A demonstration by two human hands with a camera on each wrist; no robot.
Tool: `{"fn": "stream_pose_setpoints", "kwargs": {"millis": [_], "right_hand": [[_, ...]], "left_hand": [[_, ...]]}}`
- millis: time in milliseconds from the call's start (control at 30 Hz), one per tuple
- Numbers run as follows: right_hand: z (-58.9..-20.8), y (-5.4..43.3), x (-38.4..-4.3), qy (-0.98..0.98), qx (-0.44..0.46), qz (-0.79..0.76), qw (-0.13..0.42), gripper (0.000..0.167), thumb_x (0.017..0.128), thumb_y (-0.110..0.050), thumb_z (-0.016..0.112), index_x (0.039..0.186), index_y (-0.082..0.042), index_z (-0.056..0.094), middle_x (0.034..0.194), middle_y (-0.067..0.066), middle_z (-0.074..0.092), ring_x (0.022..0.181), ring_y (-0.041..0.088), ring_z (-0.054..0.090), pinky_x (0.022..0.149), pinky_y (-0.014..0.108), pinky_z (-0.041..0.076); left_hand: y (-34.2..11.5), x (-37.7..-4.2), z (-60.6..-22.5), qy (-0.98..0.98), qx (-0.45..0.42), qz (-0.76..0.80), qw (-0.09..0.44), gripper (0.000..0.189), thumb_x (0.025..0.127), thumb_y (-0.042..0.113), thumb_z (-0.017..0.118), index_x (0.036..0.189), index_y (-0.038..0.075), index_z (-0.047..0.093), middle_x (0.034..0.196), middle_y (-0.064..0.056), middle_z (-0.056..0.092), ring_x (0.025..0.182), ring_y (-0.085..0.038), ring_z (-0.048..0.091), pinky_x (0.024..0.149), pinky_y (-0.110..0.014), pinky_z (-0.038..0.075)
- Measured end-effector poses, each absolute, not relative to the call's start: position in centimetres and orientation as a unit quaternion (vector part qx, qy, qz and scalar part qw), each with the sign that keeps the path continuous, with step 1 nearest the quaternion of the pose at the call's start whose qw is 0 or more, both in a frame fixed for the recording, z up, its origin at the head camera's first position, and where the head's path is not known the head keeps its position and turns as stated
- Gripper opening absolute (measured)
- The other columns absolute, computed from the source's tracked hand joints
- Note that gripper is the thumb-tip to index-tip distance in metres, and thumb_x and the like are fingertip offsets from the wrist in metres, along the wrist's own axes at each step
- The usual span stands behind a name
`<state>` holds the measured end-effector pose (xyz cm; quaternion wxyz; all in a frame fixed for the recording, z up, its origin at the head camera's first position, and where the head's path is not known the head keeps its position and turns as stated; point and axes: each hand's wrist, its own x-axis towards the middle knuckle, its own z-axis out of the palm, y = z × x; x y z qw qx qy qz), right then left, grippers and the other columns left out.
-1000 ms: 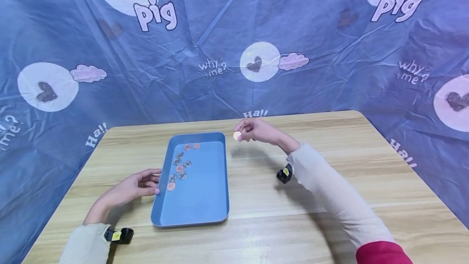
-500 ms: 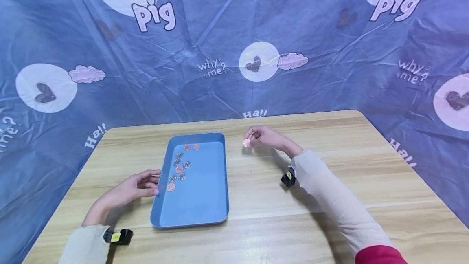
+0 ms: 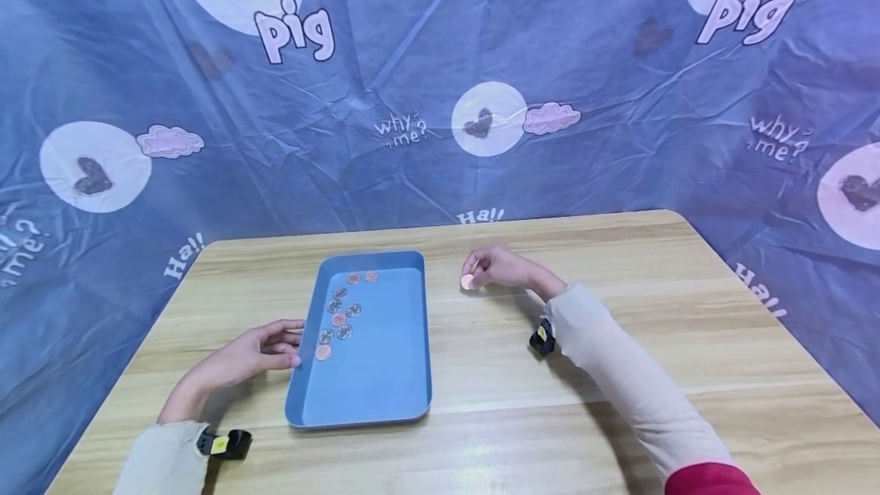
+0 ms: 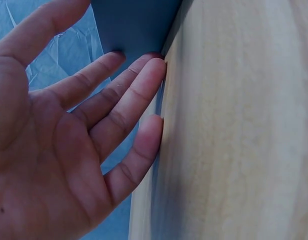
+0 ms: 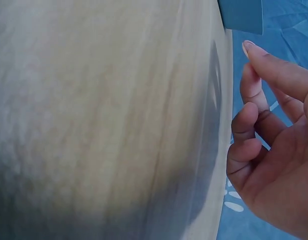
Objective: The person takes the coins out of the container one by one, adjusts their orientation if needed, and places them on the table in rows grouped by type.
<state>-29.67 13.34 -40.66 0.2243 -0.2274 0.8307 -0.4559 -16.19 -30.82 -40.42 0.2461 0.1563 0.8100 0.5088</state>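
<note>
Blue tray [image 3: 385,396]: one
Reddish coins [image 3: 339,319] in tray: four
Silvery coins [image 3: 344,332] in tray: five
Held coin [image 3: 467,282]: one
Left hand [image 3: 249,354]: one
Right hand [image 3: 503,266]: one
Wooden table [image 3: 522,426]: one
Black wrist devices [image 3: 237,444]: two

The wooden table [image 3: 536,418] before me is brightly lit, evidently from above, with pale glare at its near middle and soft-edged shadows below the right sleeve [image 3: 632,373] and the left hand [image 3: 241,357]. The coin [image 3: 467,282] in the right hand [image 3: 505,267] reads pale, its face too small to make out, and a violet cast tints the backdrop [image 3: 412,174] toward the right. Both wrist views are dimmer, the table's grain blurred and, in the right one, crossed by broad shadow.
</note>
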Motion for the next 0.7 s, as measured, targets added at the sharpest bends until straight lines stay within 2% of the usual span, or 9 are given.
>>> {"fn": "stream_pose_setpoints", "kwargs": {"millis": [467,700], "right_hand": [[-41.53,13.12,-29.57,0.839,-0.231,-0.432,0.236,0.020,0.081,0.003,0.068,0.101,0.004,0.062,0.074,-0.002,0.054,0.069,0.011,0.048,0.064,0.020,0.042],[-41.44,12.82,-29.56,0.846,-0.242,-0.415,0.233,0.020,0.081,0.003,0.068,0.101,0.002,0.063,0.078,0.000,0.057,0.071,0.012,0.050,0.066,0.023,0.043]], "left_hand": [[-30.88,-16.26,-40.52,0.811,0.155,0.504,0.252,0.073,0.092,0.016,0.065,0.144,-0.016,0.024,0.137,-0.039,0.040,0.102,0.000,0.058,0.087,-0.018,0.052],[-30.95,-16.24,-40.49,0.812,0.154,0.504,0.251,0.072,0.092,0.016,0.064,0.144,-0.015,0.025,0.137,-0.039,0.041,0.103,-0.001,0.058,0.087,-0.019,0.052]]}}
